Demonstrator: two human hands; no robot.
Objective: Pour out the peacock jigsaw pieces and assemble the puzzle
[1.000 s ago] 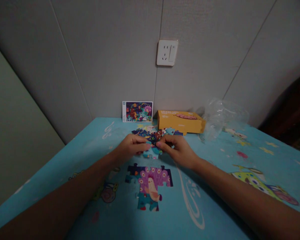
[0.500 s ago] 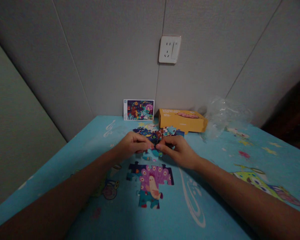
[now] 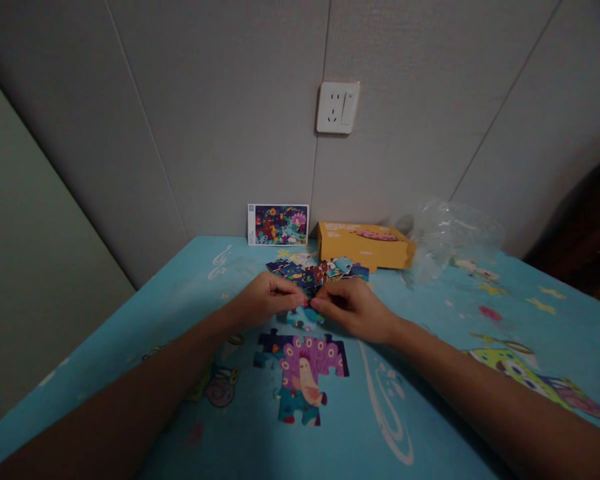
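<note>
My left hand [image 3: 273, 297] and my right hand [image 3: 353, 305] meet at their fingertips above the table, both closed in a pinch. Between the fingertips is a puzzle piece [image 3: 308, 303], mostly hidden by the fingers. Just below it in view, a light-blue section of puzzle [image 3: 303, 319] shows, partly covered by my left fingers. Nearer to me lies a joined part of the jigsaw puzzle [image 3: 305, 373], with a purple, eye-spotted peacock fan and a pale bird. Behind my hands is a heap of loose puzzle pieces [image 3: 325, 268].
A picture card [image 3: 281, 225] leans against the wall at the back. To its right lies an orange box [image 3: 365, 245], with a crumpled clear plastic bag [image 3: 437, 240] beside it. A printed blue cloth [image 3: 180, 427] covers the table. A socket [image 3: 338, 108] is on the wall.
The whole view has tilted up slightly, so things sit a little lower. My hands stay pinched together at the same spot, with only small finger shifts.
</note>
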